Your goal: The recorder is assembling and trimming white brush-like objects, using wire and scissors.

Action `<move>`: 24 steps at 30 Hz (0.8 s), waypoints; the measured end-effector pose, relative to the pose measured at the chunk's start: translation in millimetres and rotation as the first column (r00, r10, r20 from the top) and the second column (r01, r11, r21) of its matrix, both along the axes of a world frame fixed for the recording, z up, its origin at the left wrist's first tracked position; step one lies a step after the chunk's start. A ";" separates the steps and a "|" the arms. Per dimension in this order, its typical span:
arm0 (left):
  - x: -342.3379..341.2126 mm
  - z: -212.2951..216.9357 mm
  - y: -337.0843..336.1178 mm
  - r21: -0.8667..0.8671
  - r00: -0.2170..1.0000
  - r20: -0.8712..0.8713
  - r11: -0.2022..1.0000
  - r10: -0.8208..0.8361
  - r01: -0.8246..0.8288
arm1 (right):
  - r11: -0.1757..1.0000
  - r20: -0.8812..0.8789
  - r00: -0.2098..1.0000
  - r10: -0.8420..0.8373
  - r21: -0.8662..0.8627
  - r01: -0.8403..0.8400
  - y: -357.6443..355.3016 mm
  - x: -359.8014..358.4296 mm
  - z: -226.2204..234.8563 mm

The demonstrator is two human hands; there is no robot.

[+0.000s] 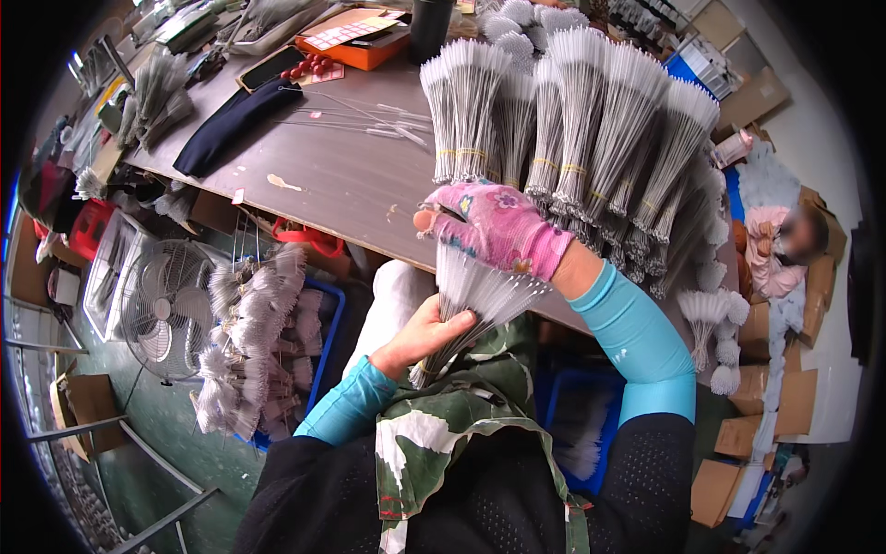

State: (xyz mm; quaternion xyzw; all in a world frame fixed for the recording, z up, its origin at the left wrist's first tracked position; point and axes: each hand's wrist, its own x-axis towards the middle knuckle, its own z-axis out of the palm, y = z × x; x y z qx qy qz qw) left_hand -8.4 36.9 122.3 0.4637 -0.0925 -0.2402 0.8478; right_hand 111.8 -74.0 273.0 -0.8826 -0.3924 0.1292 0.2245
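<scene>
My bare left hand [426, 334] is closed round a bundle of thin wire brushes [480, 286] with white bristle heads, held upright over my lap. The heads fan out above the thumb, and the wire stems pass down through my fist. My right hand [503, 226], in a pink flowered glove with a bare fingertip showing, lies across the top of the bristle heads with its fingers extended leftward. Part of its palm side is hidden. Just beyond it, tied brush bundles [577, 120] stand packed together on the table [355, 189], with yellow bands round their stems.
Loose wires [369, 120], a dark cloth sleeve [235, 125] and an orange box [360, 51] lie on the table. At left are a fan [164, 309] and a blue crate [328, 337] by hanging brush bundles. Cardboard boxes [794, 402] and another person [775, 245] are at right.
</scene>
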 end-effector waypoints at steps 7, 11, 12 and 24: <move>3.2 8.0 -3.4 0.044 0.993 0.087 0.996 0.076 -0.080 | 0.892 0.306 0.932 -0.192 0.451 0.035 -26.1 1.5 0.3; 11.7 0.6 -0.5 0.006 0.993 -0.016 0.993 0.115 -0.115 | 0.541 -0.443 0.884 -0.149 0.712 0.448 -97.8 -18.4 -14.1; 13.6 0.8 -1.5 0.010 0.995 -0.045 0.996 0.089 -0.088 | 0.539 -0.448 0.880 -0.158 0.708 0.456 -97.3 -32.5 -23.7; 30.8 -10.5 -21.6 0.010 0.981 -0.137 0.990 -0.137 0.140 | 0.357 -0.494 0.700 -0.515 0.619 0.699 -96.9 -100.8 -62.2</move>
